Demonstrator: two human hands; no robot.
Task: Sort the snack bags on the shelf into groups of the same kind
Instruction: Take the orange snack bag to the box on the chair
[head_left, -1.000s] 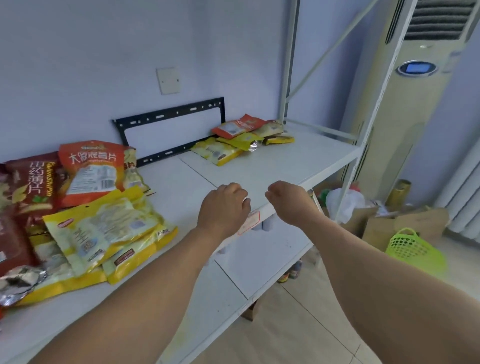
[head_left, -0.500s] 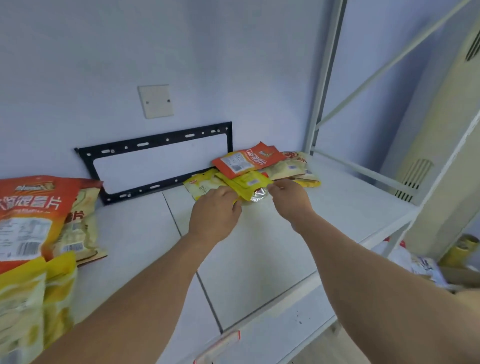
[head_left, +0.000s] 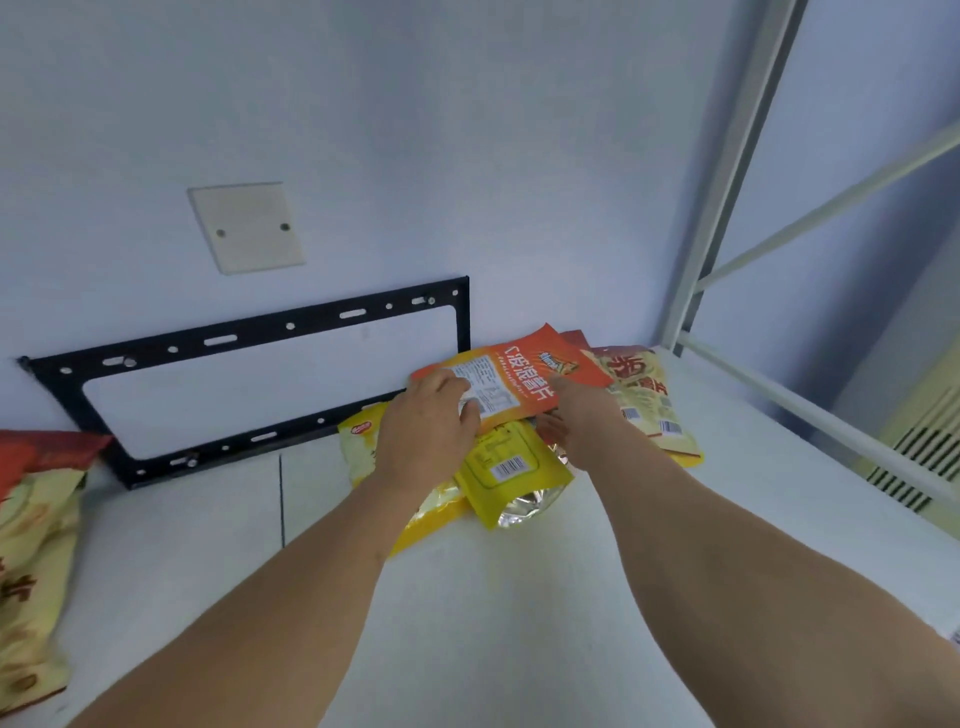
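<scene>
An orange snack bag (head_left: 524, 371) lies on top of a small pile at the back right of the white shelf (head_left: 519, 597). My left hand (head_left: 428, 431) grips its left end, thumb on the white label. My right hand (head_left: 576, 415) holds its right lower edge, fingers under it. Under it lie a bright yellow bag (head_left: 506, 470) with a silver open end, a pale yellow bag (head_left: 363, 441) partly hidden by my left hand, and a cream bag with red characters (head_left: 644, 395). A dark red bag's corner (head_left: 576, 339) peeks out behind.
A black metal bracket (head_left: 249, 332) is fixed to the wall behind the shelf, with a blank wall plate (head_left: 247, 226) above it. More bags, cream (head_left: 31, 571) and orange-red (head_left: 41, 452), lie at the left edge. White shelf posts and rails (head_left: 727, 171) stand at the right.
Both hands moved from the shelf's front edge to the pile at the back and took hold of the orange bag, which is now lifted off the yellow bags.
</scene>
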